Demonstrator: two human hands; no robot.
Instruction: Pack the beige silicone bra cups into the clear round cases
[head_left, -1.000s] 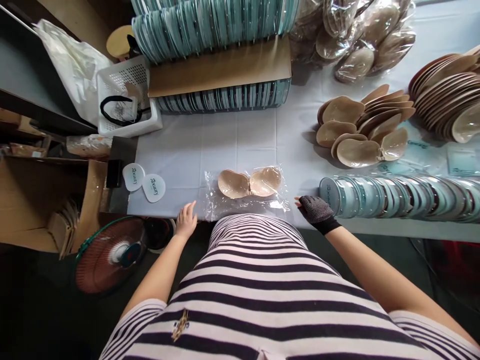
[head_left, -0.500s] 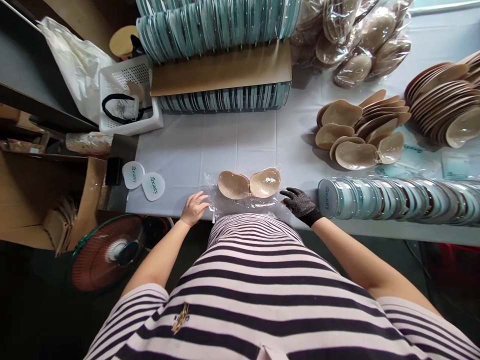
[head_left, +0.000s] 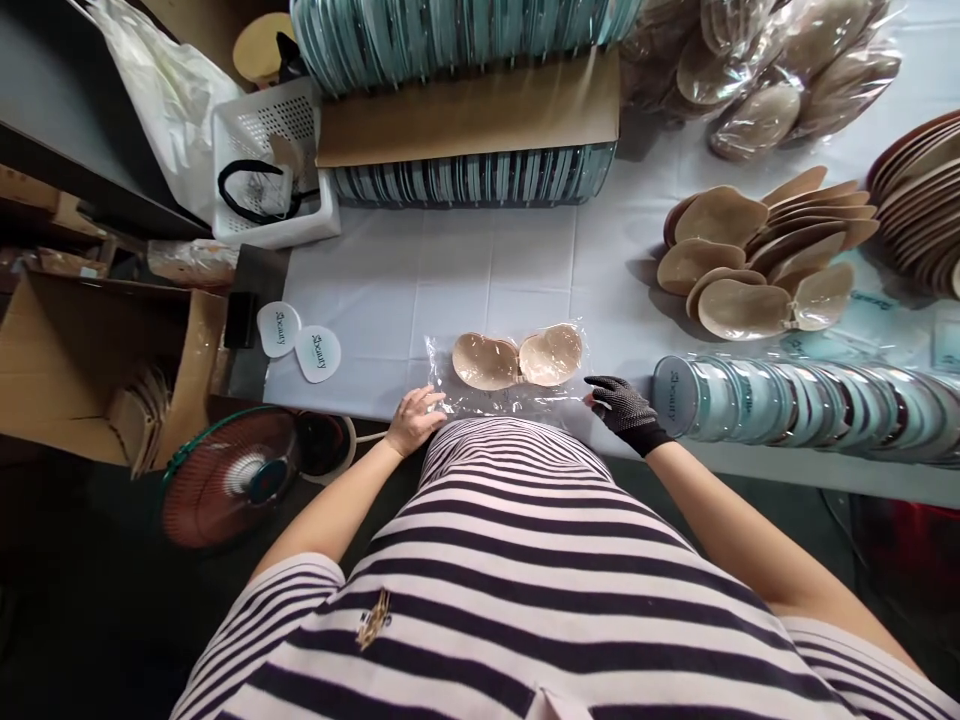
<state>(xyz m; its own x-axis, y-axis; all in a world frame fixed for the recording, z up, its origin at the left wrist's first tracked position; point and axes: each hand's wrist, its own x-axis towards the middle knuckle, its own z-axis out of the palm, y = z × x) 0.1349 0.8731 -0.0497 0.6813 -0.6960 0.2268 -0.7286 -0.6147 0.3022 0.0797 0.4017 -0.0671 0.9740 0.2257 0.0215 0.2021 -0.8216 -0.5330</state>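
Note:
A beige adhesive bra (head_left: 486,362) with two joined cups lies on a clear plastic film (head_left: 480,402) at the near edge of the table. At the film's near left corner, my bare left hand (head_left: 417,420) has its fingertips closed on the plastic. My right hand (head_left: 624,410), in a dark dotted glove with bare fingertips, pinches the opposite edge. Neither hand touches the cups.
Round clear cases (head_left: 795,400) form a row to the right, below loose beige bras (head_left: 742,305). Behind stand more cases (head_left: 480,175) with a cardboard strip (head_left: 465,110). A white basket (head_left: 330,215), two printed cards (head_left: 318,354) and a fan (head_left: 225,480) are leftward.
My left hand has come in to the film's corner and its fingers have closed. My right fingers have drawn together at the other edge. The whole view has shifted slightly.

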